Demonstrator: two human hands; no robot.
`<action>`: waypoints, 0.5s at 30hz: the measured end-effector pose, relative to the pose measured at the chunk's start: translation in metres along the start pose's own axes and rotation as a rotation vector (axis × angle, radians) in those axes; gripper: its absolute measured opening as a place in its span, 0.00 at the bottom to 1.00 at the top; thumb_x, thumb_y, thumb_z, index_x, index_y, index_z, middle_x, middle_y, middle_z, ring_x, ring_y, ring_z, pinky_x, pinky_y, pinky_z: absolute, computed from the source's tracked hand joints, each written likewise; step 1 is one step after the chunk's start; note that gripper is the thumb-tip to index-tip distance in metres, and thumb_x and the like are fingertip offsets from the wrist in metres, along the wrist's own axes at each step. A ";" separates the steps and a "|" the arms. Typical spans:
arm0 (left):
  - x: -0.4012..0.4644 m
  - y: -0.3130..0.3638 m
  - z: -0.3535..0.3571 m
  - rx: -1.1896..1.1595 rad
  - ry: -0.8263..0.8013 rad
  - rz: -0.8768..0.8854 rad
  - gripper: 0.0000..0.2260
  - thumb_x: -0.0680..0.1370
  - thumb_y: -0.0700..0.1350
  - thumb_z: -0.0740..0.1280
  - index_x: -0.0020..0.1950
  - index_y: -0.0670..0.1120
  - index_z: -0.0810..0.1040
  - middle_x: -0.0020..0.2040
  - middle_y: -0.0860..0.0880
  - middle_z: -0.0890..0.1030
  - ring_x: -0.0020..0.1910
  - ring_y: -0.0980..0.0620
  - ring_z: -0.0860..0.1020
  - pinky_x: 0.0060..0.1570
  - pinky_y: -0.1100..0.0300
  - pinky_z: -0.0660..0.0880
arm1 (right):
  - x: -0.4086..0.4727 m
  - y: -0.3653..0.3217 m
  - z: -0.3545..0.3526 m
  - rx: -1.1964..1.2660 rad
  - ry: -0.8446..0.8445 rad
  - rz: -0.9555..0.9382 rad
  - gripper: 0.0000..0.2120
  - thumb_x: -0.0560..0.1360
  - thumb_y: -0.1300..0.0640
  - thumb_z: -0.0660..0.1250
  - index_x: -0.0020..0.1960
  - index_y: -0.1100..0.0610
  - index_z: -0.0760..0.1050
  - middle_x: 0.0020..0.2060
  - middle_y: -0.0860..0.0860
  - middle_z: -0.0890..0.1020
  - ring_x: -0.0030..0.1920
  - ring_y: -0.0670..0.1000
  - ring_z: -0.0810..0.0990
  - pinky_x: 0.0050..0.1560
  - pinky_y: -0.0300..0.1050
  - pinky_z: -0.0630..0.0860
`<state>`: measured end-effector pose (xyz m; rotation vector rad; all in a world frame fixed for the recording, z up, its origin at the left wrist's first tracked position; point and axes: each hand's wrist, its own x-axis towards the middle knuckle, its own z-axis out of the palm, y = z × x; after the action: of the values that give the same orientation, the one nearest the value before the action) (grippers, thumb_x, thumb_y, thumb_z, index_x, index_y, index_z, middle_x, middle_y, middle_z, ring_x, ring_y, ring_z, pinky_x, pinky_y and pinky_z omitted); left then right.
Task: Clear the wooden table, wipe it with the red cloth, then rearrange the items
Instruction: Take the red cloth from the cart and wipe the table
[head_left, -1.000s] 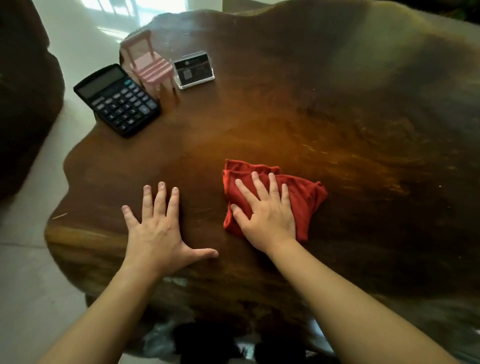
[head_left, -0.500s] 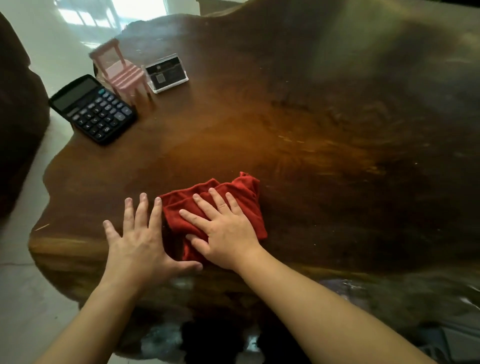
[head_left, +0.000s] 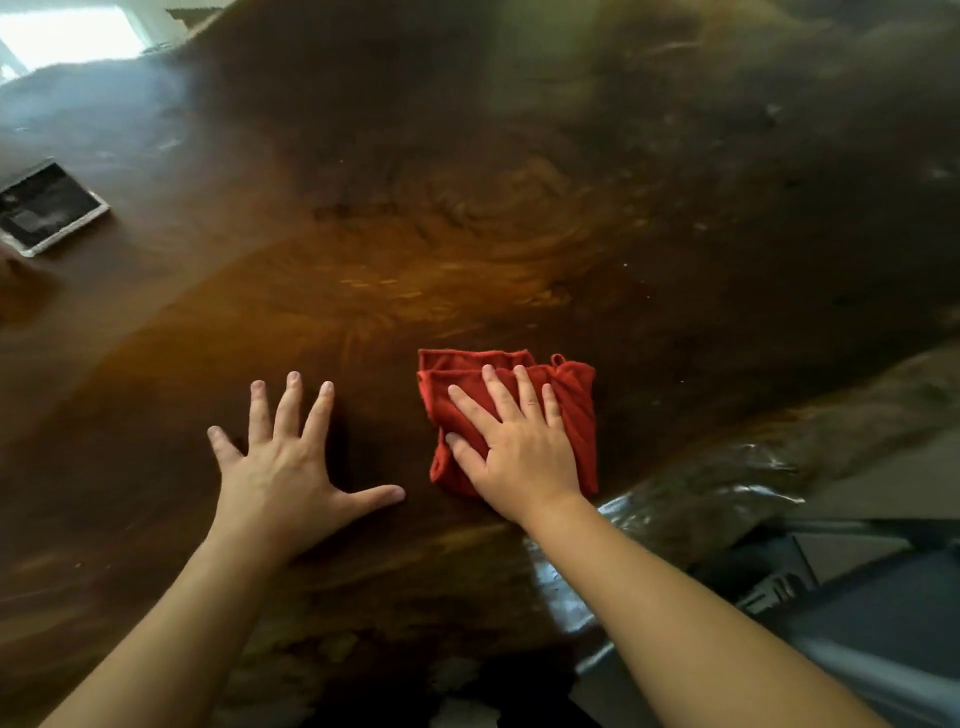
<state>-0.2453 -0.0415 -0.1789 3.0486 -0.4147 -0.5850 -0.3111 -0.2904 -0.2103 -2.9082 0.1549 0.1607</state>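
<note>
A folded red cloth (head_left: 576, 400) lies near the front edge of the dark wooden table (head_left: 467, 234). My right hand (head_left: 514, 447) lies flat on top of the cloth with its fingers spread, pressing it to the wood. My left hand (head_left: 285, 467) rests palm down on the bare wood a short way left of the cloth, fingers apart and holding nothing. A small clear card holder (head_left: 49, 208) with a dark card stands at the far left of the table. The calculator and the pink toy chair are out of view.
The table's irregular front edge (head_left: 727, 467) runs up to the right, glossy where light hits it. Beyond that edge at lower right is a grey floor with a dark object (head_left: 831, 597). A bright window glare (head_left: 67, 36) sits at top left.
My right hand has slid the cloth to the right, away from my left hand. The view has swung right, so the calculator and pink chair have left the frame.
</note>
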 end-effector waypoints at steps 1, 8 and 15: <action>0.008 0.011 -0.001 0.006 -0.003 0.018 0.63 0.53 0.89 0.46 0.81 0.57 0.40 0.83 0.49 0.39 0.79 0.42 0.34 0.72 0.27 0.48 | -0.003 0.014 -0.003 0.001 0.008 0.041 0.29 0.80 0.30 0.48 0.79 0.35 0.55 0.81 0.49 0.59 0.81 0.58 0.50 0.78 0.61 0.44; 0.050 0.069 -0.001 0.036 0.040 0.096 0.59 0.56 0.88 0.44 0.81 0.59 0.41 0.83 0.49 0.40 0.80 0.41 0.36 0.70 0.25 0.49 | -0.027 0.101 -0.021 -0.004 0.036 0.267 0.30 0.79 0.29 0.45 0.79 0.35 0.53 0.81 0.50 0.56 0.81 0.57 0.48 0.78 0.59 0.42; 0.087 0.100 -0.004 0.050 0.074 0.128 0.59 0.57 0.88 0.43 0.81 0.59 0.41 0.83 0.48 0.41 0.80 0.39 0.37 0.68 0.23 0.48 | -0.042 0.181 -0.036 -0.015 0.044 0.502 0.32 0.78 0.27 0.43 0.80 0.35 0.52 0.82 0.49 0.54 0.81 0.56 0.48 0.78 0.58 0.43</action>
<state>-0.1913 -0.1610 -0.2008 3.0497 -0.6254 -0.4609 -0.3700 -0.4706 -0.2092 -2.8259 0.8916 0.1777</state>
